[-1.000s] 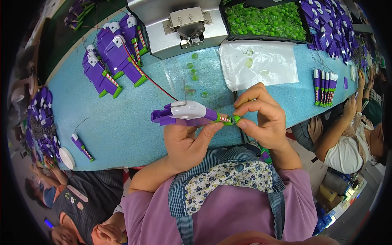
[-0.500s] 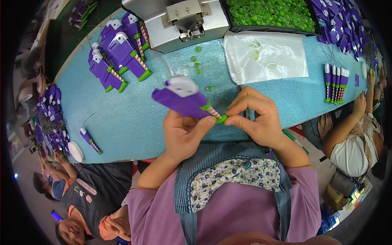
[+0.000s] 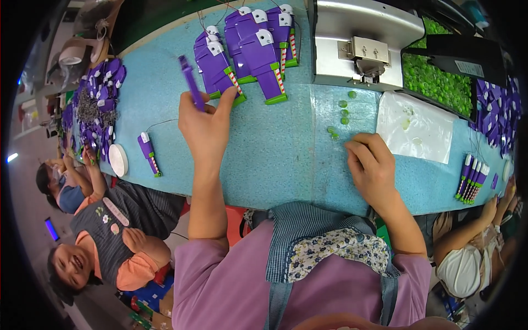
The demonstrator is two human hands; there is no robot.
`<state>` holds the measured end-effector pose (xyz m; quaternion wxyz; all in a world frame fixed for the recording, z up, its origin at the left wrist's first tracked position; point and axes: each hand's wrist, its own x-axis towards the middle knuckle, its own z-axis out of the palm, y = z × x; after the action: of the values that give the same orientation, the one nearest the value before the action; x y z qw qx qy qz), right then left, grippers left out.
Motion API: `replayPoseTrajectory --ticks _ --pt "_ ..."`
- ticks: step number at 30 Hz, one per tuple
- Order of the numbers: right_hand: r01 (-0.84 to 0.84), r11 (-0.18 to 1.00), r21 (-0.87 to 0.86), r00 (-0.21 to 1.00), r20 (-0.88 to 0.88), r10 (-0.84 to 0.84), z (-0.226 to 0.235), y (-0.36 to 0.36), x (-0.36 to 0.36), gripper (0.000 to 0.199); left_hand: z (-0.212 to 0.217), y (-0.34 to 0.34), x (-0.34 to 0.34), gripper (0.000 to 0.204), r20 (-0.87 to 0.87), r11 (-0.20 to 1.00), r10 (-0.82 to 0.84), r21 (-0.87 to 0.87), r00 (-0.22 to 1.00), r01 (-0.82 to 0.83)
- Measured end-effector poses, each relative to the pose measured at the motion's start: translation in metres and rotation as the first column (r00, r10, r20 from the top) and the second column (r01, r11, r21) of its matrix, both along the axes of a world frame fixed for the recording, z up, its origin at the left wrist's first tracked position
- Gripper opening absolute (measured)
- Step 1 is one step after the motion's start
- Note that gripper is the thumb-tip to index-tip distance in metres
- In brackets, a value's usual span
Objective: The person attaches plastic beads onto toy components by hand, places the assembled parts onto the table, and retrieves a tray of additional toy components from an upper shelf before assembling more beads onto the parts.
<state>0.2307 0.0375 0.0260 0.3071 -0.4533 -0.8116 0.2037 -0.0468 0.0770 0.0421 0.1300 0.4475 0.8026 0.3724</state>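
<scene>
The left hand (image 3: pixel 204 124) has carried the purple toy part (image 3: pixel 191 82) away toward the purple pile (image 3: pixel 247 49), still grasping it; the right hand (image 3: pixel 372 165), released, rests by green beads (image 3: pixel 344 113) on the bench (image 3: pixel 275 159).

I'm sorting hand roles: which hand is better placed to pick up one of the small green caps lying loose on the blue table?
Probably the right hand: its fingers rest beside the green caps. The left hand already holds a purple piece farther away.

Glossy purple plastic toy part (image 3: pixel 190 82), matt textured blue table (image 3: pixel 275 148), brushed-metal machine (image 3: pixel 357 38).
</scene>
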Motion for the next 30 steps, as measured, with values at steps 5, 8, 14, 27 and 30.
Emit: replayPoseTrajectory --ticks 5,8,14,27,30 --pt "0.113 0.993 -0.038 0.98 -0.162 -0.118 0.012 0.003 0.003 0.024 -0.028 0.007 -0.018 0.047 0.251 0.999 -0.035 0.047 0.967 0.024" --pt "0.148 0.984 -0.098 0.96 -0.226 -0.167 0.016 0.003 0.011 0.024 -0.021 0.01 -0.006 0.046 -0.009 1.0 0.021 -0.003 1.0 -0.021" --pt "0.09 0.968 -0.235 0.909 -0.378 -0.176 0.025 0.001 0.017 0.022 -0.028 0.02 -0.013 0.035 0.36 0.994 -0.054 0.107 0.931 0.016" --pt "-0.016 0.998 -0.055 0.884 -0.467 -0.011 0.035 -0.014 0.01 0.029 0.011 -0.061 0.113 0.022 0.948 0.858 -0.283 0.182 0.145 0.48" --pt "-0.01 0.994 -0.106 0.899 -0.436 -0.037 0.036 -0.016 0.012 0.028 0.01 -0.058 0.112 0.026 0.984 0.862 -0.172 0.129 0.044 0.49"
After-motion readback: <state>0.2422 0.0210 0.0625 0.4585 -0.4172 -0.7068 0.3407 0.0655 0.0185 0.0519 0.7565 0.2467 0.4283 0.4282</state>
